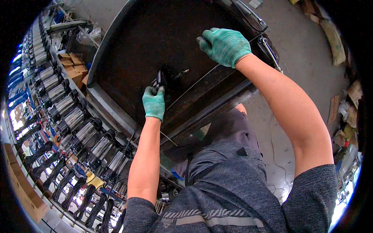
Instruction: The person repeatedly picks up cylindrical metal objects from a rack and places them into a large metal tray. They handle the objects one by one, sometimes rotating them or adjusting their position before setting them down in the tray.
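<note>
My left hand, in a green knitted glove, is closed on a small black part with a shiny face. Just right of that part, a thin piece with a light metal tip points to the upper right; whether the two are joined is lost in the dark. Both are over a dark, rust-brown metal bench top with a raised rim. My right hand, gloved alike, hovers above the bench's right side. Its fingers are loosely bent and somewhat apart, with nothing visible in them.
Metal wrench-like tools lie along the bench's right edge. On the left, a curved row of shiny metal cylinders stands beside coiled black cables. Cardboard boxes sit behind the bench's left rim. Cardboard scraps lie on the floor at right.
</note>
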### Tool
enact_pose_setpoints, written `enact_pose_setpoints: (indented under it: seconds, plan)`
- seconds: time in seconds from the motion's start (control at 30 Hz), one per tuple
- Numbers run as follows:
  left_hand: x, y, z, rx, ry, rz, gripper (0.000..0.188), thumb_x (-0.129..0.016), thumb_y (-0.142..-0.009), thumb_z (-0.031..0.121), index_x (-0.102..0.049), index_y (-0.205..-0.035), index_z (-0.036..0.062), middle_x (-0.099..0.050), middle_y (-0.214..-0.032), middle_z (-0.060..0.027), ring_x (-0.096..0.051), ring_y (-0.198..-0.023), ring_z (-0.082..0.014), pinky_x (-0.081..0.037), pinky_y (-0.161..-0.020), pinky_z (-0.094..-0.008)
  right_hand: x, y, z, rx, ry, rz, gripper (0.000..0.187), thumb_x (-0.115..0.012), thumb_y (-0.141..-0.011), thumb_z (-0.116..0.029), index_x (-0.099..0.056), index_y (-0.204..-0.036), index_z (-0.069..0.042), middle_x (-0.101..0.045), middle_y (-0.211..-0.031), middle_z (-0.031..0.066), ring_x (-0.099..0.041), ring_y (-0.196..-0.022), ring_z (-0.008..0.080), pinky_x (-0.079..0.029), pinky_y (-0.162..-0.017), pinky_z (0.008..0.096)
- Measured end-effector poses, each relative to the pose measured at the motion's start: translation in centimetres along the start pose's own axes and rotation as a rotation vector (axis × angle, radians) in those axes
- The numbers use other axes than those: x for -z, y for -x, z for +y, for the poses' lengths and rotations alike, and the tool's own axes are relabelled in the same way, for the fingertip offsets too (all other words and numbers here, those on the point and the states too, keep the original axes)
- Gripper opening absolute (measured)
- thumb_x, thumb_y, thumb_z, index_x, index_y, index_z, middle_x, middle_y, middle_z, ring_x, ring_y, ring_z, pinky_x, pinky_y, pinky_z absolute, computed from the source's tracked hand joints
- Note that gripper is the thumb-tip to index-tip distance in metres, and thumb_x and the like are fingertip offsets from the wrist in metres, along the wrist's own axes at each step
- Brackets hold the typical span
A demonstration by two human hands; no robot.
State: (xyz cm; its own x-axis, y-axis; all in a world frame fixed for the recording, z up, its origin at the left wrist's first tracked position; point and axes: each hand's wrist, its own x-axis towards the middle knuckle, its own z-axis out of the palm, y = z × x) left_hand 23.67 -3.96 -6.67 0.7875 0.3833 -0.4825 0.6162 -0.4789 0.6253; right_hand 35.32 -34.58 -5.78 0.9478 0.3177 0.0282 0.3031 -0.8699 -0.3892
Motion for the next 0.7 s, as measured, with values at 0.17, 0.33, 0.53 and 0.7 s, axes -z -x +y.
enact_pose_setpoints:
  seconds: [0.17, 0.33, 0.53, 0.7]
  plan:
    - [0.1, -0.4, -1.3, -0.103, -0.131, 0.073, 0.031, -0.078, -0.093, 0.02, -0.053, -0.081, 0.0052, -0.047, -0.072, 0.0021, -0.038, -0.069, -0.0115, -0.037, -0.061, -0.03, 0.7, -0.2, -0.4, -0.029, -0.002, -0.092, 0.039, -0.051, -0.103, -0.045, -0.069, -0.097, -0.011, -0.072, -0.093, 0.0149, -0.071, -0.085, 0.0383, -0.058, -0.071, 0.0515]
    - [2.5, 1.7, 1.6, -0.134, 0.034, 0.074, 0.033, -0.077, -0.094, 0.022, -0.051, -0.081, 0.0065, -0.046, -0.07, 0.0022, -0.039, -0.066, -0.0112, -0.037, -0.059, -0.0299, 1.3, -0.1, -0.6, -0.025, -0.006, -0.136, 0.043, -0.05, -0.103, -0.05, -0.068, -0.101, -0.011, -0.072, -0.098, 0.0152, -0.071, -0.091, 0.0393, -0.058, -0.077, 0.0522]
    - [8.7, 6.5, 4.4, -0.289, 0.107, 0.116, 0.036, -0.076, -0.097, 0.023, -0.046, -0.083, 0.0088, -0.042, -0.07, 0.0034, -0.039, -0.062, -0.0087, -0.037, -0.055, -0.027, 1.9, 0.6, -0.6, 0.022, -0.374, -0.048, 0.044, -0.059, -0.1, -0.05, -0.068, -0.118, -0.012, -0.074, -0.104, 0.0157, -0.071, -0.096, 0.0408, -0.057, -0.083, 0.0493]
    - [11.0, 12.2, 8.1, -0.438, -0.052, 0.282, 0.033, -0.079, -0.093, 0.018, -0.05, -0.084, 0.0043, -0.046, -0.071, -0.0005, -0.04, -0.068, -0.014, -0.041, -0.062, -0.0316, 8.9, 4.7, -13.1, 0.267, -0.408, -0.155, 0.035, -0.065, -0.098, -0.04, -0.067, -0.121, -0.014, -0.074, -0.1, 0.0182, -0.071, -0.091, 0.0397, -0.057, -0.076, 0.0501]
